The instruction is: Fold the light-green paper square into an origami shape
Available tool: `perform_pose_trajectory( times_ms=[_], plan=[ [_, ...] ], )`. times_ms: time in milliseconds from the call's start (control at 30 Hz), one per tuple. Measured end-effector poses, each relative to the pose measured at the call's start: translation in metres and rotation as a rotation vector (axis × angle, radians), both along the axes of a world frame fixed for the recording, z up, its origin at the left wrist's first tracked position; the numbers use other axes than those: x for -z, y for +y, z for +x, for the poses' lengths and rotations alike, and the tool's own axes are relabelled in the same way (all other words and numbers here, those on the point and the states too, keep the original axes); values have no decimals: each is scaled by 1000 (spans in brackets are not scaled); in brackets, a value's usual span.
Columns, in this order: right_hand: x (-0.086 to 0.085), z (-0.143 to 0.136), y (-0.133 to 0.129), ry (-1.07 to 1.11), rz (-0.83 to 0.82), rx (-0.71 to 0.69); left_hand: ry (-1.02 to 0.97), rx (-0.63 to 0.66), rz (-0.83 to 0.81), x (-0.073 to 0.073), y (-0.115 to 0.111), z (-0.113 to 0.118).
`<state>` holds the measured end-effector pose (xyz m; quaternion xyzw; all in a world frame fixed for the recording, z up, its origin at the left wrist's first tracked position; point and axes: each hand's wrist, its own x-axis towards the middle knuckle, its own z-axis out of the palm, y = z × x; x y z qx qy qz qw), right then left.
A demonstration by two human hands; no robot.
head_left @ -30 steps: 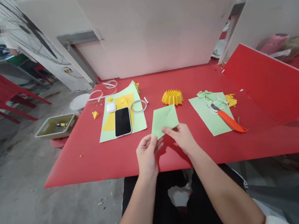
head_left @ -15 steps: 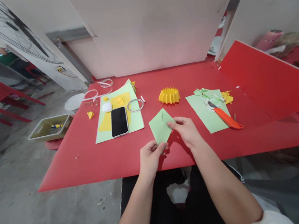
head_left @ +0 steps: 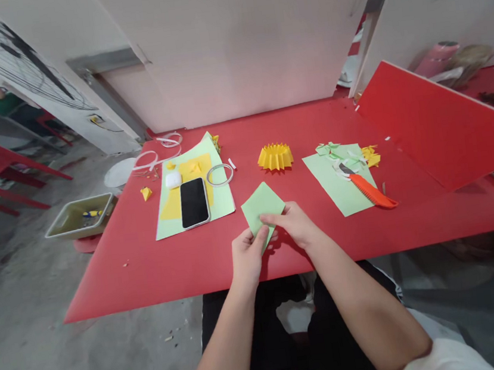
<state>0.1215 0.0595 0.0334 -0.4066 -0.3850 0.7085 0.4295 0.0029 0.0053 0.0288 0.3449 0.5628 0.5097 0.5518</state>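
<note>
A small green paper piece [head_left: 262,202], diamond-shaped as it faces me, is held just above the front part of the red table [head_left: 159,280]. My left hand [head_left: 247,254] pinches its lower corner. My right hand [head_left: 294,224] grips its right side, the thumb lying across the paper near my left thumb. Beyond the paper stands a pleated yellow paper piece [head_left: 275,157]. To the right, an orange-handled cutter [head_left: 371,190] rests on a green sheet [head_left: 337,189] with green scraps.
On the left, a black phone [head_left: 194,203], a white case [head_left: 173,180] and a ring [head_left: 219,175] lie on or beside layered sheets. A red board [head_left: 442,125] leans at the right. A bin [head_left: 80,217] sits beyond the table's left edge.
My right thumb has moved left and down across the green paper, closer to my left thumb. The whole view has shifted slightly.
</note>
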Motion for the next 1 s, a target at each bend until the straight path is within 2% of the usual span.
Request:
perform_pose_trajectory(
  times_ms=[100, 200, 400, 567, 800, 1000],
  plan=[
    [-3, 9, 6, -11, 64, 128, 63, 69, -14, 0, -4, 0],
    [-9, 15, 8, -34, 131, 149, 106, 96, -14, 0, -5, 0],
    [-17, 12, 3, -54, 127, 75, 142, -41, 48, 1, -2, 3],
    [-15, 13, 5, -25, 107, 142, 147, -53, 30, 4, -3, 4],
    [-12, 12, 3, 6, 91, 120, 52, -109, 67, 2, -1, 7],
    [-7, 9, 6, 4, 86, 186, 11, -157, 73, 3, 0, 8]
  ],
)
